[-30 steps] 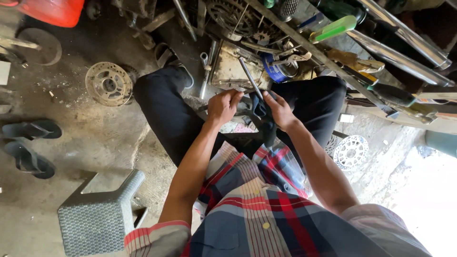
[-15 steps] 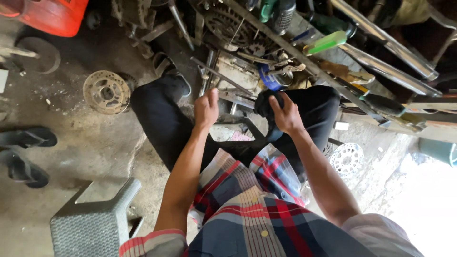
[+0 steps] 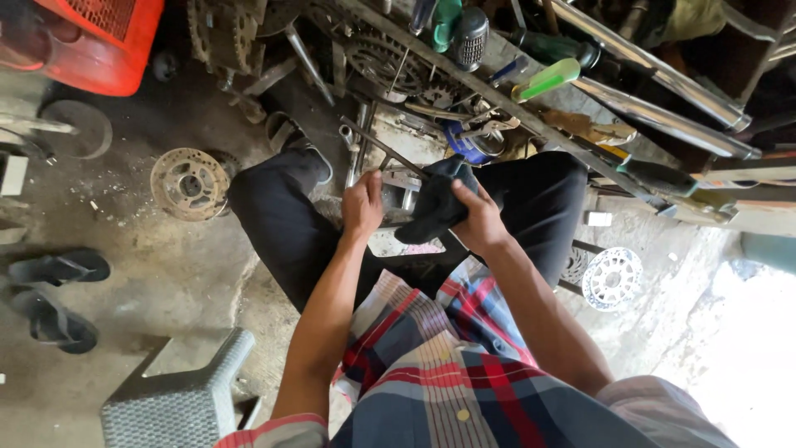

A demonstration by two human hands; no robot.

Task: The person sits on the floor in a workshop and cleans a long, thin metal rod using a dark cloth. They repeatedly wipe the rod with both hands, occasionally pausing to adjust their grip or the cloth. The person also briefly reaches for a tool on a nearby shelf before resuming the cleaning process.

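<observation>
From the head camera we look down over our plaid shirt (image 3: 448, 373) and black trousers (image 3: 282, 224) to the work between our knees. Our right hand (image 3: 479, 222) is closed on a dark rag (image 3: 435, 203), fingers wrapped over its bunched upper part while the rest hangs slack toward the lap. Our left hand (image 3: 362, 206) curls around a small metal part (image 3: 398, 195), which sits just beside the rag; how tightly the fingers press we cannot tell, since the palm hides them.

We judge the rag soft and light, likely greasy, so it gives no firm hold unless gathered in the fist. The metal part looks stiff and fairly heavy, possibly oily and slippery, best gripped around its body rather than its edges.

A thin steel rod (image 3: 377, 143) slants past just above the left hand. A sprocket hub (image 3: 189, 182) lies on the concrete floor (image 3: 149, 274), and a brake disc (image 3: 612, 278) lies right of the knee.
</observation>
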